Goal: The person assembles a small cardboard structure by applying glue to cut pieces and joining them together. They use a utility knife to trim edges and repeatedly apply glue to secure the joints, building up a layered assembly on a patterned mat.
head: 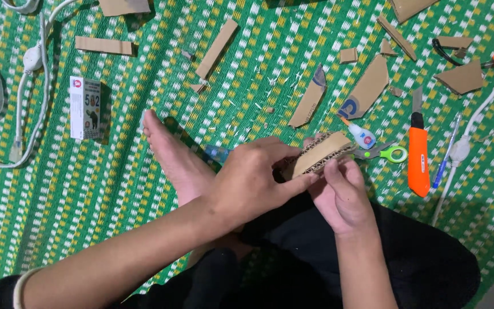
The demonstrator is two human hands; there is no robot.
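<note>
Both hands meet over a small curved piece of corrugated cardboard (321, 153) held above my lap. My left hand (253, 180) grips its left end, the index finger stretched along its lower edge. My right hand (341, 194) pinches the right end from below with thumb and fingers. My bare foot (172, 154) rests on the green woven mat (87, 189) just left of the hands. A small glue bottle (361, 136) and green-handled scissors (385, 152) lie right behind the cardboard piece.
An orange utility knife (418, 154) and a blue pen (446, 157) lie to the right. Several cardboard scraps (367, 88) are scattered across the far mat. A small white box (85, 109) and white cables (27, 86) sit at the left; another white cord (470, 137) runs at the right.
</note>
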